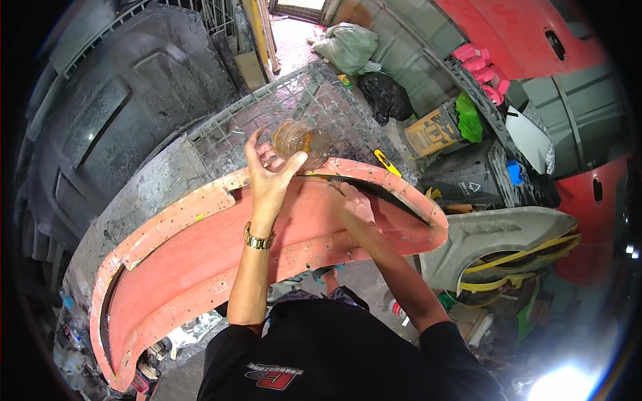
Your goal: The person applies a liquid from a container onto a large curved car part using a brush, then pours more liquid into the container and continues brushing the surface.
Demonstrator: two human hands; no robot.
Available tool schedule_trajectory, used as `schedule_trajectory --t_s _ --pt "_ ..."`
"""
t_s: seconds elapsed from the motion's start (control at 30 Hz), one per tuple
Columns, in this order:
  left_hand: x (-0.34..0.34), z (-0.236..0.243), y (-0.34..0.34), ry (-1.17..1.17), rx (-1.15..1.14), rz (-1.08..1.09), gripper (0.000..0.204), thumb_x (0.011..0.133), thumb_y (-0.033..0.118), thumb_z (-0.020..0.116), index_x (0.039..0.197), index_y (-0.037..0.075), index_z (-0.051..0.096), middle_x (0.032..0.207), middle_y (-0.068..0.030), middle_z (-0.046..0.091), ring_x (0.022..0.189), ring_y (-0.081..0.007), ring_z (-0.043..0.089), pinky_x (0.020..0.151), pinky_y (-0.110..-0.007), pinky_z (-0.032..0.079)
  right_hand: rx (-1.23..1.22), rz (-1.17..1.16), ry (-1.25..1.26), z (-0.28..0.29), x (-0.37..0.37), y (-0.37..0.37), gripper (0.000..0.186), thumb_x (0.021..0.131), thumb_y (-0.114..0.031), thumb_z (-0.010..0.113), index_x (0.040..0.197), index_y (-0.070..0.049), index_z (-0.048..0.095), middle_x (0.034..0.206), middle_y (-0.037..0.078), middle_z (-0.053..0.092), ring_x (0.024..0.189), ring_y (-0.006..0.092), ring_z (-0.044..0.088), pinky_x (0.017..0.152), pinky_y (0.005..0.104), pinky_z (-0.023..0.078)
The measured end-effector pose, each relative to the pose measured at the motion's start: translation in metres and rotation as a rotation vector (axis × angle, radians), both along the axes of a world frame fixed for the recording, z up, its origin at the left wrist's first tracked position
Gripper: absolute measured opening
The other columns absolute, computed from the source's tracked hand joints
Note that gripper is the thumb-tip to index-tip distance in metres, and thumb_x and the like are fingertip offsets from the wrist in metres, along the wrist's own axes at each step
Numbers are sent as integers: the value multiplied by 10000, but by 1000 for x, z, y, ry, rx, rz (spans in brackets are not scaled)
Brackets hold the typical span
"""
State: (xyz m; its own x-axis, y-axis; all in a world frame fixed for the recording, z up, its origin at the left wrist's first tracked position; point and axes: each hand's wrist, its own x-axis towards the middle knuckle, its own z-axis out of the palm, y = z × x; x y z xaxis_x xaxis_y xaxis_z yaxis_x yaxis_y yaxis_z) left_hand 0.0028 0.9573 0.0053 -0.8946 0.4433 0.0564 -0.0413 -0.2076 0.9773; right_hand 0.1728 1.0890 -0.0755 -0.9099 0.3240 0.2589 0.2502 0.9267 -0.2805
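Note:
My left hand (271, 160) grips a clear plastic jar (301, 142), tilted, with amber liquid or residue inside. Its thumb is on the near side and the fingers are around the far side, over the far rim of a long curved pink mould (221, 224). At that rim, my right hand (354, 202) is closed, fingertips down by the dark slot (381, 195) along the mould's inner edge. Whatever is pinched there is too small and blurred to make out. The mould rests partly on a stained worktable (170, 167), its near side towards my body.
A yellow utility knife (387, 162) lies on the table beyond the mould. A large dark panel (127, 107) stands at the left. To the right are a grey moulded part (501, 244), a yellowish can (435, 134) and a black bag (384, 98). Red panels (528, 33) hang at the far right.

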Motion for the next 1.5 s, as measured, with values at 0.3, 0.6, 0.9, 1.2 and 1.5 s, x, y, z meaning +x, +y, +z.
schedule_trajectory --t_s 0.3,0.6,0.9,1.2,1.5 --pt "-2 -4 -2 -29 44 1 885 665 213 844 1357 70 311 1057 -56 404 964 -144 454 830 -280 461 80 -109 -75 62 42 -3 393 726 -10 548 1113 -71 563 918 84 528 836 279 579 686 383 523" --pt "3 -8 -2 2 -21 -8 859 699 238 810 1369 77 298 1111 -81 469 1036 -182 489 911 -328 431 36 -5 -11 46 16 -10 423 715 -7 552 1135 -58 564 972 83 564 871 273 588 694 387 526" --pt "5 -4 -1 -28 -15 -17 843 696 245 810 1364 99 317 1107 -74 455 1028 -181 478 919 -323 419 -2 50 -100 26 -3 -8 300 723 -28 533 1018 -61 579 1006 117 552 871 296 570 737 423 504" --pt "5 -4 6 -12 2 -23 857 685 192 830 1352 64 306 1044 -42 414 952 -133 453 835 -279 450 -17 -11 -125 55 32 2 262 731 -45 524 987 -64 574 942 112 515 882 300 559 730 416 502" --pt "8 2 16 -44 19 -58 878 681 186 833 1358 70 286 1048 -38 408 963 -123 441 836 -274 446 111 -73 -198 85 78 12 329 692 -33 562 1020 -62 557 919 97 510 830 270 557 682 403 503"
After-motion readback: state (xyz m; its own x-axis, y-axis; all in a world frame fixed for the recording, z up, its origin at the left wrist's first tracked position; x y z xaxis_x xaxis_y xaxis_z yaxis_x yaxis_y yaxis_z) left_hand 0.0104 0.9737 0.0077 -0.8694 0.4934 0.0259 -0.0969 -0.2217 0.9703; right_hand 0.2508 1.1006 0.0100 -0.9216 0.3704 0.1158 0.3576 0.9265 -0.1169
